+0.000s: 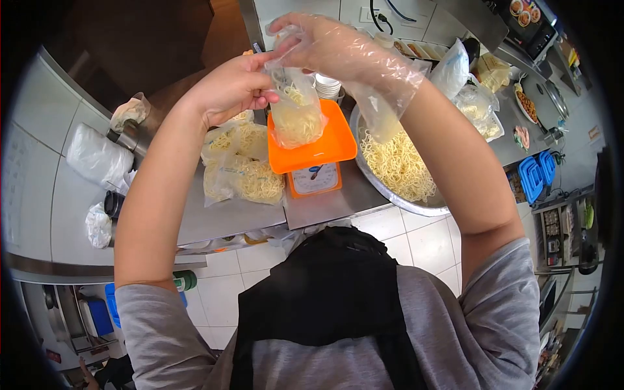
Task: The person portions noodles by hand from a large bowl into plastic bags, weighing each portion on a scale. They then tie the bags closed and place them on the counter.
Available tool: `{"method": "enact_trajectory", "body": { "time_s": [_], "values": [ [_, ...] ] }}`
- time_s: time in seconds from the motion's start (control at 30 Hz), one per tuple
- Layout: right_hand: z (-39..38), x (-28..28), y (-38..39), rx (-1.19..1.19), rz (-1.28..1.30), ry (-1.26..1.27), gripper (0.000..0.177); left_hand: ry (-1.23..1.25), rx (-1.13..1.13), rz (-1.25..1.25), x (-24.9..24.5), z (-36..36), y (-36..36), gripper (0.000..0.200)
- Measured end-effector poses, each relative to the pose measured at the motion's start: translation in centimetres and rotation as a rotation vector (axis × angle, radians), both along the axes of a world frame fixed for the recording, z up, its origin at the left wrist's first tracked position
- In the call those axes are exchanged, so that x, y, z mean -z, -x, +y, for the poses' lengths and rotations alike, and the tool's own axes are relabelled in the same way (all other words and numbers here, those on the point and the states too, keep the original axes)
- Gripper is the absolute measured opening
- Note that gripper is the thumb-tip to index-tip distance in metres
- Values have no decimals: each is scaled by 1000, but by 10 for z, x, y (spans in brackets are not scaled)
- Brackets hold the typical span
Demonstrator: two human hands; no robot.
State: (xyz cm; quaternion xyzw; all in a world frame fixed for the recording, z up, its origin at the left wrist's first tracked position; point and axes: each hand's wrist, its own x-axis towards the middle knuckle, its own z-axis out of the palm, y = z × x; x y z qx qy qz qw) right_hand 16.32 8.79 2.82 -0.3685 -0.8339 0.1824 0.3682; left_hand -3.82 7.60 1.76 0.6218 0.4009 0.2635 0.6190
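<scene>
A clear plastic bag of noodles [298, 120] stands upright on the orange tray [318, 153] of a kitchen scale [314, 181]. At the left side of its mouth, my bare left hand [237, 88] has its fingers closed on the plastic. My right hand [322, 45] wears a loose clear plastic glove [387, 97] and is bent over the top of the bag, fingers curled at its mouth. The glove film partly blurs those fingers. A large metal bowl [390, 194] of loose noodles [398, 162] sits right of the scale, below my right forearm.
Filled noodle bags [244, 172] lie left of the scale on the steel counter [250, 218]. White stacked cups [327, 88] stand behind it. A roll of plastic bags [97, 156] lies at the far left. More bags [478, 101] and a plate of food [525, 104] are at the right.
</scene>
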Motion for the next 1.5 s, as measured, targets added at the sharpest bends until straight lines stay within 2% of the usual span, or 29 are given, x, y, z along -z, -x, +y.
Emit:
{"method": "enact_trajectory", "body": {
  "time_s": [0.13, 0.2, 0.23, 0.27, 0.33, 0.37, 0.4, 0.47, 0.5, 0.53, 0.6, 0.67, 0.73, 0.77, 0.8, 0.87, 0.93, 1.0, 1.07, 1.2, 1.3, 1.33, 1.37, 1.4, 1.47, 1.5],
  "values": [
    [7, 1, -14, 15, 150, -119, 24, 13, -84, -30, -2, -8, 1, 66],
    [5, 16, -25, -28, 31, 59, 25, -1, -96, 2, -2, -10, -1, 67],
    [12, 40, -26, -111, -114, -394, 21, -17, -100, 35, -2, -11, -2, 67],
    [1, 39, -23, -116, -115, -392, 21, -14, -104, 34, -3, -15, -6, 67],
    [-33, 35, -13, 324, -912, -467, 20, -184, -1, 168, -3, -21, -14, 68],
    [-30, 38, -11, 342, -1021, -478, 17, -179, 5, 171, -3, -21, -16, 68],
    [-26, 38, -17, 344, -1018, -470, 17, -206, 8, 223, -4, -20, -17, 68],
    [-14, 30, -38, 250, -935, -613, 14, -231, 14, 272, -8, -21, -20, 68],
    [-10, 18, -48, 91, -826, -723, 23, -247, -6, 277, -10, -24, -22, 68],
    [-10, 17, -53, 86, -826, -717, 23, -262, -26, 283, -9, -26, -23, 68],
    [-15, 14, -58, -52, -858, -407, 12, -257, -14, 287, -6, -25, -27, 67],
    [-17, -3, -69, -32, -955, -344, 11, -325, 31, 344, -4, -28, -34, 65],
    [-27, -10, -91, -57, -336, 7, 22, -344, 62, 345, 2, -34, -40, 65],
    [-35, -6, -98, -76, -128, -135, 13, -366, 85, 347, 6, -39, -42, 64],
    [-42, 1, -107, -73, -122, -122, 13, -354, 91, 351, 7, -44, -43, 64],
    [-55, 13, -135, 299, -159, 99, 17, -336, 130, 452, 6, -52, -47, 61],
    [-40, 55, -196, 152, -299, 292, 26, -405, 158, 440, 10, -62, -47, 56],
    [-47, 90, -235, 405, -765, 431, 47, -476, 180, 427, 12, -72, -46, 51],
    [-48, 123, -253, 410, -1217, 684, 53, -567, 123, 534, 11, -81, -46, 41],
    [-74, 171, -254, 414, -1263, 754, 49, -743, 159, 565, 13, -87, -47, 37],
    [-77, 222, -258, 466, -1119, 734, 52, -795, 119, 594, 12, -94, -50, 34],
    [-67, 247, -269, 403, -1257, 728, 52, -773, 99, 609, 11, -96, -51, 32],
    [-64, 247, -270, 336, -1393, 718, 52, -751, 78, 625, 9, -99, -52, 31],
    [-62, 242, -280, 339, -1396, 716, 52, -754, 76, 622, 9, -101, -53, 31],
    [-57, 206, -300, 565, -651, 692, 38, -764, 49, 632, 13, -104, -54, 29],
    [-66, 168, -300, 534, -419, 708, 23, -765, 45, 629, 14, -105, -54, 29]
  ]
}}
